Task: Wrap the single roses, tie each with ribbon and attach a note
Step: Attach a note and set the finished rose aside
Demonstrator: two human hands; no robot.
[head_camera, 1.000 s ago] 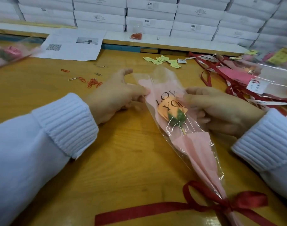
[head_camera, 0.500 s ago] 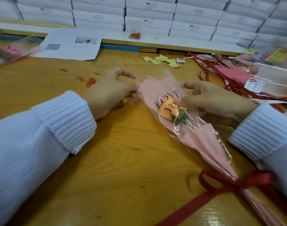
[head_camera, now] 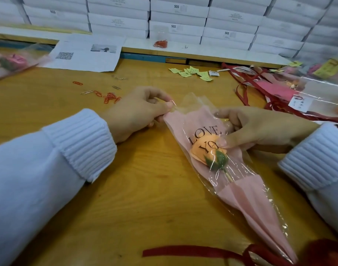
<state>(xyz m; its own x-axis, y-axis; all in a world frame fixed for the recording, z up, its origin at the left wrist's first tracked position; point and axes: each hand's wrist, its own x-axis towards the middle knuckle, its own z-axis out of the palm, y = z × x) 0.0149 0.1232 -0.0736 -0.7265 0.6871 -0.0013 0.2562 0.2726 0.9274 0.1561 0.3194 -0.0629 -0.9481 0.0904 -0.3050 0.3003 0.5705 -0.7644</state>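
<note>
At the far left edge another wrapped rose [head_camera: 9,61] lies blurred and partly cut off. Loose paper clips [head_camera: 110,96] sit scattered just left of the left hand [head_camera: 137,112]. A second ago that hand lay against the wrapper's [head_camera: 187,121] side. Now its thumb and forefinger pinch the wrapper's upper left corner and draw it outward. A thin glint at the fingertips may be film edge or a clip; I cannot tell.

The orange rose [head_camera: 204,150] lies inside the wrapper at the table's [head_camera: 145,189] middle, head far, stem near. The right hand [head_camera: 260,129] grips the wrapper's right edge, thumb pressed on the front beside the bloom, and its other fingers are mostly hidden behind the film. The mouth looks spread wider than before, which probably readies it for a note; none shows on this rose.

The red ribbon [head_camera: 183,250] is already tied, though its bow is now cut off at the near right. Green notes [head_camera: 193,72] wait at the far side.
</note>
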